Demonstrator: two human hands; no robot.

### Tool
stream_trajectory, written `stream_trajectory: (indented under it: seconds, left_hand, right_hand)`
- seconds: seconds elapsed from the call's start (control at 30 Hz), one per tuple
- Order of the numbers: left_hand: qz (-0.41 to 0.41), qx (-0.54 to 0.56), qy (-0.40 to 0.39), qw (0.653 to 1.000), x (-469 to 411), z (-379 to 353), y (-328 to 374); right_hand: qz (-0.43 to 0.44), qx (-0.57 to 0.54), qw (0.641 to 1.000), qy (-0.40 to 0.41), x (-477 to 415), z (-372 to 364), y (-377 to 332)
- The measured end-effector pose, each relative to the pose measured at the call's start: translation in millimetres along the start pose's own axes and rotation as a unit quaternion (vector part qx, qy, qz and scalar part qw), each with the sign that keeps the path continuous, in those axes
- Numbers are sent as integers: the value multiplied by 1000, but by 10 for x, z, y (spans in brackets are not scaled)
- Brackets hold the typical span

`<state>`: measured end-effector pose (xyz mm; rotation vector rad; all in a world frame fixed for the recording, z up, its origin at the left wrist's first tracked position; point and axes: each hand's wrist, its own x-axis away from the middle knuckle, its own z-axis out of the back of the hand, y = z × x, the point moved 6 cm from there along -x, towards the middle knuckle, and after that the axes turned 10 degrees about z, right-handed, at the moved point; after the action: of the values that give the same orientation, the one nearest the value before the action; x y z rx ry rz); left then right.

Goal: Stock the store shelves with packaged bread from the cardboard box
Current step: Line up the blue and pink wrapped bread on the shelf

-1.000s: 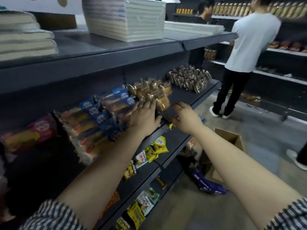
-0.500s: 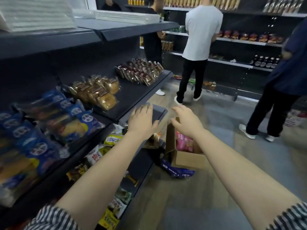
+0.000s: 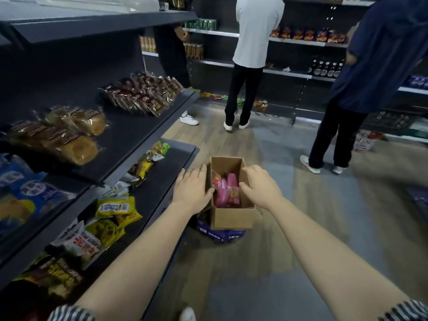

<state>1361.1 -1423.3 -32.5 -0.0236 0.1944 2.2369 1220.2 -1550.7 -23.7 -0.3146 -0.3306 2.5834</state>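
The open brown cardboard box [image 3: 232, 218] stands on the grey floor [image 3: 254, 274], just beside the dark store shelves [image 3: 129, 135], and rests partly on a blue plastic pack [image 3: 220, 234]. Pink bread packets [image 3: 225, 192] lie inside it. I see the left grip [image 3: 192, 188] flat, fingers straight, at the box's left wall. The right grip [image 3: 259, 185] is at the right wall, fingers curled; I cannot tell whether it holds anything. Clear-wrapped golden bread rolls [image 3: 69, 135] lie on the middle shelf.
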Motion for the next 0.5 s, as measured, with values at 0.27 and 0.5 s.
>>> stream_trajectory:
  seconds: [0.27,0.5]
  left_hand:
    - [-23,23,-27,999,-685,-332,140]
    - [-15,62,-55,996,-1276,-587,116]
  right_hand:
    - [-31,-17,999,-16,-471,-179,462]
    - [-72,-27,996,-44,-912,-444,762]
